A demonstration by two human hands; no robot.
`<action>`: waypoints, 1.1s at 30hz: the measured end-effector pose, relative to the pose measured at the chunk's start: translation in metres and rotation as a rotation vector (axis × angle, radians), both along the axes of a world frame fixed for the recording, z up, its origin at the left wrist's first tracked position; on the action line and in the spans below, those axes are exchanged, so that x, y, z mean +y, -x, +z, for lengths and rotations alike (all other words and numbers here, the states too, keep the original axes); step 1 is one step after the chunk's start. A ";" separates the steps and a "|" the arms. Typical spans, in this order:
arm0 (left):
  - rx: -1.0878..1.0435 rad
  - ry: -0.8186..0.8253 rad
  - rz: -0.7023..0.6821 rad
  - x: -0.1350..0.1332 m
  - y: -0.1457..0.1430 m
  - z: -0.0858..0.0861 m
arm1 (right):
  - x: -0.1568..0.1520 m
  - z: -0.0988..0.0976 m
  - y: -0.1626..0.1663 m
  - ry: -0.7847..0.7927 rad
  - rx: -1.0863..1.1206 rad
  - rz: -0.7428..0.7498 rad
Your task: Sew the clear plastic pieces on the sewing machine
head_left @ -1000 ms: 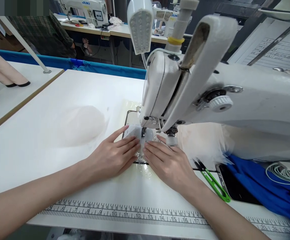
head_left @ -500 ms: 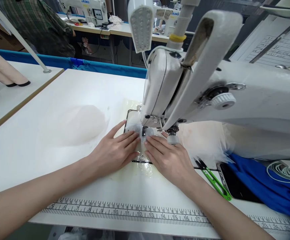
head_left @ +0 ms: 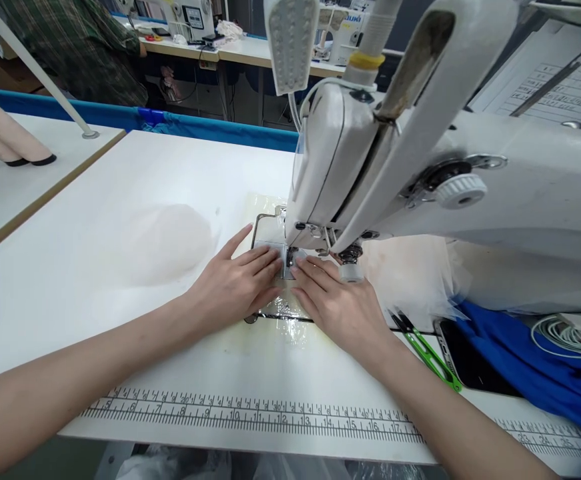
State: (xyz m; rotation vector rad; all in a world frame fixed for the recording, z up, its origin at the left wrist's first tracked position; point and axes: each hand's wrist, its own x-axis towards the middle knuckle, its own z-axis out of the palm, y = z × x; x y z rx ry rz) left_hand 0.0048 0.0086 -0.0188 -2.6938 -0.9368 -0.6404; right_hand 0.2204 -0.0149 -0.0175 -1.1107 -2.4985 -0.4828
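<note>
My left hand (head_left: 235, 287) lies palm down, fingers stretched out, its fingertips just left of the presser foot (head_left: 291, 257) of a white sewing machine (head_left: 320, 160). Close on the other side of the foot, my right hand (head_left: 345, 307) rests flat with its fingers extended. A small sheer bluish-white piece of fabric (head_left: 273, 251) shows beside the foot, under the fingertips; most of it is hidden. Shiny clear film (head_left: 287, 307) covers the machine bed between the hands. Farther left, a rounded sheer piece of fabric (head_left: 170, 243) lies flat on the white table.
Green thread snips (head_left: 430, 357), a dark phone (head_left: 475, 363) and blue cloth (head_left: 545, 373) lie at the right, near sheer tulle (head_left: 410, 273). A ruler strip (head_left: 260, 419) runs along the front edge. A person in a checked shirt (head_left: 80, 47) is beyond the table.
The view has shifted slightly. My left hand has slid a little forward, uncovering the near-left corner of the machine bed. Both hands still lie flat beside the foot.
</note>
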 end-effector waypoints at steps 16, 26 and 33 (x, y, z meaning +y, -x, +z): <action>0.002 0.056 0.045 0.010 0.002 -0.002 | 0.001 0.005 -0.006 -0.010 0.006 -0.035; 0.059 0.113 -0.368 -0.038 -0.007 0.021 | -0.002 0.006 -0.009 0.056 0.104 -0.030; 0.037 0.012 0.198 -0.020 0.005 0.021 | -0.006 0.006 -0.003 0.212 0.262 -0.010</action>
